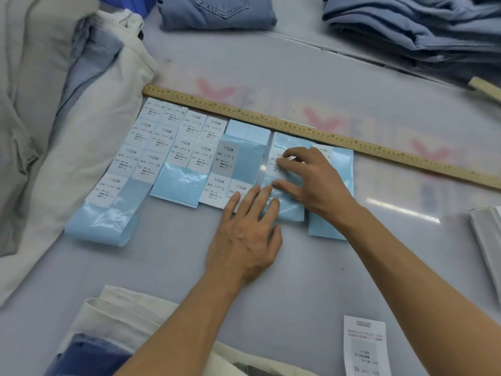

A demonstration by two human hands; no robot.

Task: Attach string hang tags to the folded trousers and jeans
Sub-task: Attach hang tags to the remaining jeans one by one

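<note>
Jeans: folded blue pair (217, 12) at the table's (271, 280) far edge, beyond the wooden ruler (298, 126).
Sticker sheets: blue strips (179, 183) of white size labels in rows below the ruler.
Left hand: (244, 234) fingers flat, pressing a strip.
Right hand: (311, 177) fingertips pinching a label (276, 164).

You're looking down at a pale grey table (173, 270) that fills the view. A seam (352, 54) runs across its far side, where two sections meet. Faded pink marks (214, 89) show through the surface. A long wooden ruler (311, 128) lies slantwise across the middle, and the end of a second one (485, 88) pokes in at the right edge. An overhead light throws a bright streak (404, 210) on the right.
</note>
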